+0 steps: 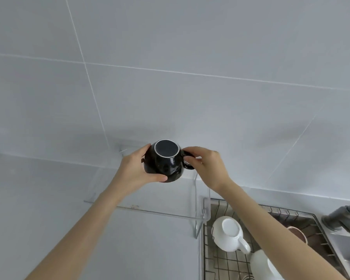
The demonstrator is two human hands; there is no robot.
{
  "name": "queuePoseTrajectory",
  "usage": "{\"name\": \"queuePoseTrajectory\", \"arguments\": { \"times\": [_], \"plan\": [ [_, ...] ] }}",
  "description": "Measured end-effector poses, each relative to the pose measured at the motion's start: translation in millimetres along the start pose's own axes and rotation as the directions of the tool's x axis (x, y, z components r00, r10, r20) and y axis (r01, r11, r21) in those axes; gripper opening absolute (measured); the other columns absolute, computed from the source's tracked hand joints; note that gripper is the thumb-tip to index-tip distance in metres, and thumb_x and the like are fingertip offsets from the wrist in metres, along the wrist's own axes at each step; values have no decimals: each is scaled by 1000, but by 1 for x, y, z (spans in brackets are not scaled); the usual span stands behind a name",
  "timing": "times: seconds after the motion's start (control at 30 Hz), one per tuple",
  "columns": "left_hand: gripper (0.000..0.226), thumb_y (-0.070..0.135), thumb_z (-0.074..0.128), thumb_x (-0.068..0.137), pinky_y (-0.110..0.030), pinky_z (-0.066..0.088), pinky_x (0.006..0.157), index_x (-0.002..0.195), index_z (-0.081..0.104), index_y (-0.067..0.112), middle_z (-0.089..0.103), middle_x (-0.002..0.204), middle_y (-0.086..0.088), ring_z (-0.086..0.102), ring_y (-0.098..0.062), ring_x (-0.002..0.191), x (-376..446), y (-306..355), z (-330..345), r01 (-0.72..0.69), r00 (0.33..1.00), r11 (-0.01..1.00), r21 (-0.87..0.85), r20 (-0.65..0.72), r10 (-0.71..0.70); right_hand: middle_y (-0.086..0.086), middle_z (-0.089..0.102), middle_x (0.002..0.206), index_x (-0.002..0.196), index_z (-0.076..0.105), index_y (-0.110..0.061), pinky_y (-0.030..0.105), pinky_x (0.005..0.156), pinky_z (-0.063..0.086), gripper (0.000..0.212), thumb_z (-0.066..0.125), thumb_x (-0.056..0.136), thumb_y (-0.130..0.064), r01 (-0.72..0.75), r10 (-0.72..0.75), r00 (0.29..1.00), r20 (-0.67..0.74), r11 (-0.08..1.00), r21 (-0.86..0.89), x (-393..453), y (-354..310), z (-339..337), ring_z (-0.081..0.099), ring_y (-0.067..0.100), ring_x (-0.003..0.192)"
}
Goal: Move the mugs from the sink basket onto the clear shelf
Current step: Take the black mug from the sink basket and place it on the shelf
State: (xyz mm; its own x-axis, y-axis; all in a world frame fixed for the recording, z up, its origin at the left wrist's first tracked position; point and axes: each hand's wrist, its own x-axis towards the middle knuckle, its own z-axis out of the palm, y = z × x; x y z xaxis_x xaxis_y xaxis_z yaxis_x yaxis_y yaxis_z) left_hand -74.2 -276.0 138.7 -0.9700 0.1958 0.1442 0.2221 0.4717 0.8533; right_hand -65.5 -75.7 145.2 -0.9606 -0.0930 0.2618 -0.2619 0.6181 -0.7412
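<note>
A black mug (166,162) hangs upside down over the clear shelf (154,203), its grey base ring facing me. My left hand (135,168) cups its left side and my right hand (206,166) pinches its handle. In the wire sink basket (212,261) at the lower right lie a white mug (228,237) on its side, a second white mug (265,265) and a pinkish mug (297,233) partly hidden behind my right forearm.
A grey tap (343,217) stands at the right edge beside the steel sink (343,251). The clear shelf stands on a pale counter against a grey tiled wall (170,57).
</note>
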Motion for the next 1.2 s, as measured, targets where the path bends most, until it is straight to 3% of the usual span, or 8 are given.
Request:
{"name": "queuePoseTrajectory", "arguments": {
  "times": [0.07,0.17,0.3,0.47,0.7,0.9,1.07,1.2],
  "plan": [
    [74,23,89,42,-5,39,80,93,46,53,58,91,33,57,7,93,7,-19,-16,25,1000,1000,-1,0,-25,8,73,84,88,66,-21,50,81,52,14,54,84,-14,-16,16,999,36,1000,-12,18,-4,23,65,28,80],
    [79,39,81,33,-17,41,86,105,49,41,58,96,26,58,-11,101,20,-45,-34,77,997,997,7,-15,-77,13,72,85,89,66,-14,50,80,52,15,54,83,-11,-27,26,996,87,1000,12,42,-7,52,64,31,83],
    [75,21,88,50,-1,34,74,116,53,22,58,101,15,53,-8,97,30,-68,-50,70,995,990,121,-86,-60,15,72,86,91,67,-11,48,80,53,17,54,82,-6,-40,32,991,133,997,61,72,-9,82,63,31,82],
    [67,25,85,54,-23,38,76,114,54,22,58,99,14,52,-10,92,36,-85,-56,79,989,978,193,-140,-52,17,72,89,94,68,-9,39,79,52,18,53,84,-5,-42,29,983,180,997,69,93,-4,103,63,30,84],
    [66,29,84,54,-27,39,75,112,52,22,63,101,9,54,-14,91,45,-100,-54,114,981,964,239,-183,-70,19,71,87,93,68,-8,6,61,42,18,54,83,-2,-43,24,986,168,993,106,107,3,118,63,31,82],
    [66,30,83,55,-29,40,72,111,51,21,65,101,5,56,-19,91,46,-106,-52,141,978,950,279,-189,-89,21,71,90,96,68,-7,16,67,46,20,54,83,-2,-21,-3,983,184,991,129,111,7,125,62,33,86],
    [70,31,83,56,-34,47,80,116,49,20,66,110,2,59,-23,101,42,-105,-49,150,975,946,287,-202,-93,16,72,95,100,68,-11,10,69,45,22,55,83,-3,-52,19,982,185,983,176,111,10,126,64,28,92],
    [70,33,82,58,-36,47,80,118,48,21,65,113,2,58,-24,104,41,-104,-49,178,974,937,300,-190,-125,14,71,101,106,65,-11,18,77,46,24,53,86,-5,-44,11,974,227,989,141,110,11,122,63,27,95]
  ]
}}
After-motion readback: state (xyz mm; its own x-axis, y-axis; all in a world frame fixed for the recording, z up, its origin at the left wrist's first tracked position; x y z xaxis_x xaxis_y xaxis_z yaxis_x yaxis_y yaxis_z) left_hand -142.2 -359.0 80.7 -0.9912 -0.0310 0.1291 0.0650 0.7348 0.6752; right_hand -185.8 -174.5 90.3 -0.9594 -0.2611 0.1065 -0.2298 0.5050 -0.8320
